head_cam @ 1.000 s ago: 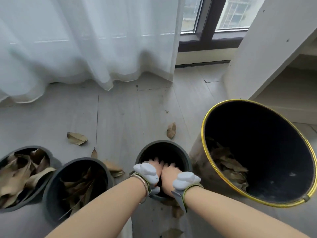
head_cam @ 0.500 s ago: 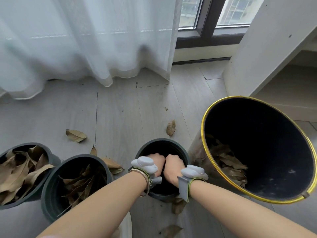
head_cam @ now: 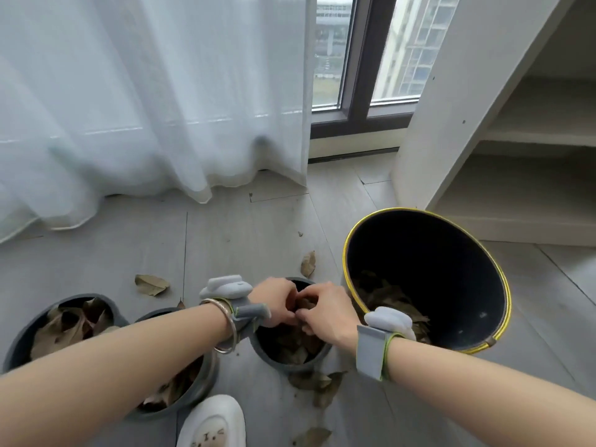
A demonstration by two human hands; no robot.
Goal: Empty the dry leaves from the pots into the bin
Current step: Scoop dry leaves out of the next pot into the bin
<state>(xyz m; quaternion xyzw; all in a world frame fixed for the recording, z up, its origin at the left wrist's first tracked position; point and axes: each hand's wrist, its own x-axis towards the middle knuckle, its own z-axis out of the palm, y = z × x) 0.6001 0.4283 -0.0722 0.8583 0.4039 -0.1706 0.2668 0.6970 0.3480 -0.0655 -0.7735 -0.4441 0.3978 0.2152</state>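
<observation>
Dry leaves (head_cam: pixel 292 348) in 3 grey pots (head_cam: pixel 290 366), both hands (head_cam: pixel 301 306) clutching some over the leaf-holding bin (head_cam: pixel 429 279).

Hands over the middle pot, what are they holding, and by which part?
Both the left hand and right hand grip a clump of dry leaves above the pot, fingers curled around its sides.

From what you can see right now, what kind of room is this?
Probably a room in a high-rise flat: a sheer curtain hangs to the floor by a window facing tall buildings, with built-in shelves on the right and pale plank flooring.
</observation>
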